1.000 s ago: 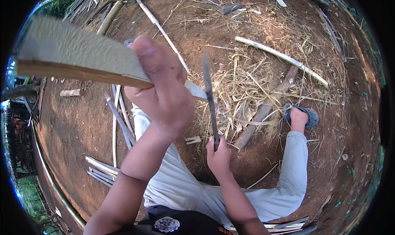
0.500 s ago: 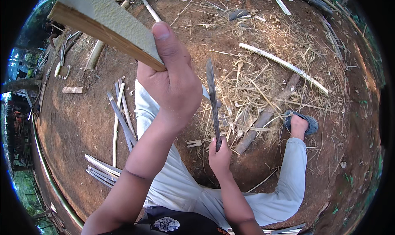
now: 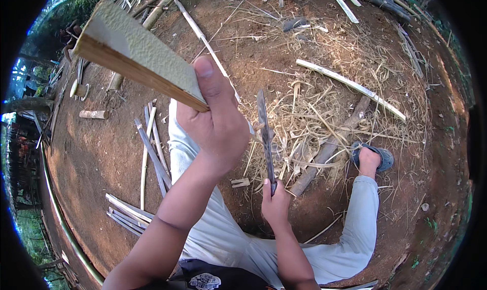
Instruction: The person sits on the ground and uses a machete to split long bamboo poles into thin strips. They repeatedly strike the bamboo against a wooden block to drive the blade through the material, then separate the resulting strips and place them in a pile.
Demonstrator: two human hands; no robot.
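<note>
Raised close to the camera, my left hand (image 3: 215, 115) is closed round a split bamboo piece (image 3: 139, 54), its thumb pressed on the pale inner face. The wide end of the bamboo points up and left, with its brown edge towards me. My right hand (image 3: 276, 203), lower down, grips the handle of a machete (image 3: 265, 132). Its dark blade points upward, just right of my left hand. The far side of my left hand, and how near the blade is to the bamboo there, I cannot make out.
Beyond the blade, curled shavings (image 3: 304, 122) cover the soil round a round log (image 3: 324, 158). A pale bamboo strip (image 3: 352, 82) lies across them. Split strips (image 3: 152, 143) lie beside my left leg. My sandalled right foot (image 3: 369, 159) rests near the log.
My left hand and the bamboo piece have come slightly down and to the right. My right hand has moved a little down and right with the machete.
</note>
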